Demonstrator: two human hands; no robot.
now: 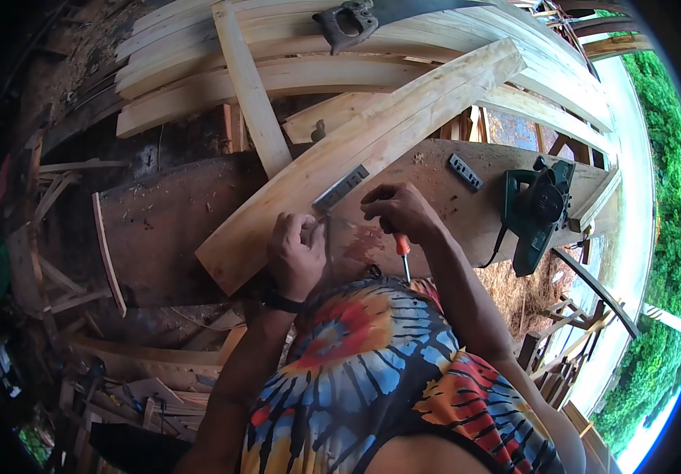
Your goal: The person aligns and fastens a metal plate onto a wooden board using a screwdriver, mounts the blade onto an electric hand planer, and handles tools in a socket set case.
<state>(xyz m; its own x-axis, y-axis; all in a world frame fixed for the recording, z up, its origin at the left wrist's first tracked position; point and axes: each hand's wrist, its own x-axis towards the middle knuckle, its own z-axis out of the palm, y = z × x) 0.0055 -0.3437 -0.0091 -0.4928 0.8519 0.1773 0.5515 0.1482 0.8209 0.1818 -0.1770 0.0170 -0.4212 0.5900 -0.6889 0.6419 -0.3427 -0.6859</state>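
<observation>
My right hand (403, 213) is closed around a screwdriver with an orange handle (402, 244), its metal shaft pointing down toward my shirt. My left hand (297, 254) is curled with thumb and fingers pressed together beside the near side of a wooden board (293, 209); what is in the pinch, if anything, is too small to make out. Between and beyond my hands, a metal hinge (341, 188) lies at the board's near edge. A second hinge (465, 172) rests on the brown bench (174, 225), to the right of my right hand.
A green power planer (542, 209) with a black cord sits at the bench's right. Long planks (332, 75) are stacked beyond the bench, with a handsaw (350, 25) on top. An upright-looking narrow board (249, 91) crosses them. Shavings (526, 296) lie below right.
</observation>
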